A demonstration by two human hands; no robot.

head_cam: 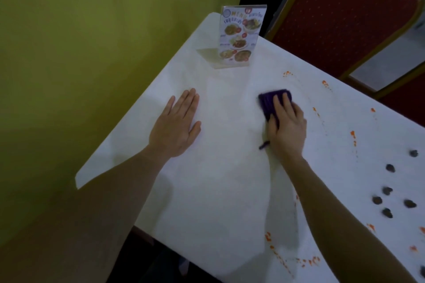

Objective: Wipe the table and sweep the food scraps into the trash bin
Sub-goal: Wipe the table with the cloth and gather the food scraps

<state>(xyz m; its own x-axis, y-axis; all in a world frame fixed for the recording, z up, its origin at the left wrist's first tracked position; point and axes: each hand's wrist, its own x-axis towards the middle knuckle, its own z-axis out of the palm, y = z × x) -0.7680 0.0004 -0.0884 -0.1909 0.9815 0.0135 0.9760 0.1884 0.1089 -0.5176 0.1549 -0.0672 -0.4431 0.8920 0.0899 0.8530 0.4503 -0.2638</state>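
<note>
Right hand wiping the white table with a purple cloth, left hand braced flat.

Right hand (286,125) presses the cloth (271,103) down mid-table, fingers mostly straight on top, thumb side hidden; left hand (177,122) lies open and flat on the table (218,190), holding nothing. Orange smears (353,135) and dark scraps (388,190) sit well to the right, untouched; no trash bin in view. Risks: a wide stroke likely drags orange into the cleaner left side, flicks scraps off the far edge toward the chair (345,7), or knocks the menu stand (239,37) just beyond the cloth.
</note>
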